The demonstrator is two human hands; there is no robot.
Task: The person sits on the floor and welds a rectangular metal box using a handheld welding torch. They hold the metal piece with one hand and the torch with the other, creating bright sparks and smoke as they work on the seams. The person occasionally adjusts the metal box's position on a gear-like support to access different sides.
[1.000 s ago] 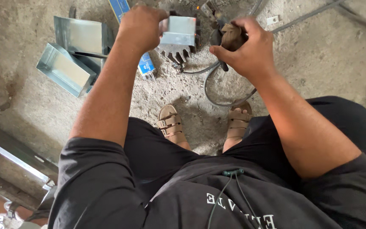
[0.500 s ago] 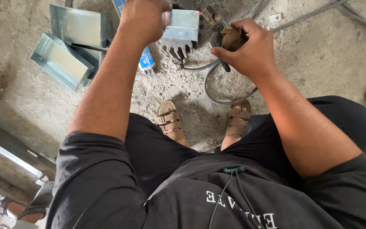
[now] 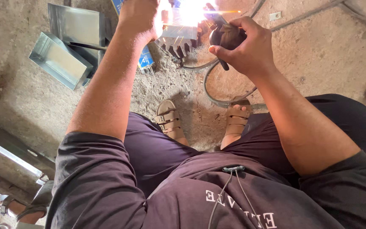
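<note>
Workpiece (image 3: 178, 32) between both hands, sparking

**Bright arc between two hands over a concrete floor**

The right hand (image 3: 244, 46) grips a dark electrode holder (image 3: 225, 36); the left hand (image 3: 140, 19) steadies a small metal piece (image 3: 178, 32) beside the white glare. A toothed gear (image 3: 176, 44) lies just below. Folded sheet-metal boxes (image 3: 64, 51) sit left on the concrete floor (image 3: 318, 55), and a cable (image 3: 210, 91) loops toward sandalled feet (image 3: 170, 121).
</note>
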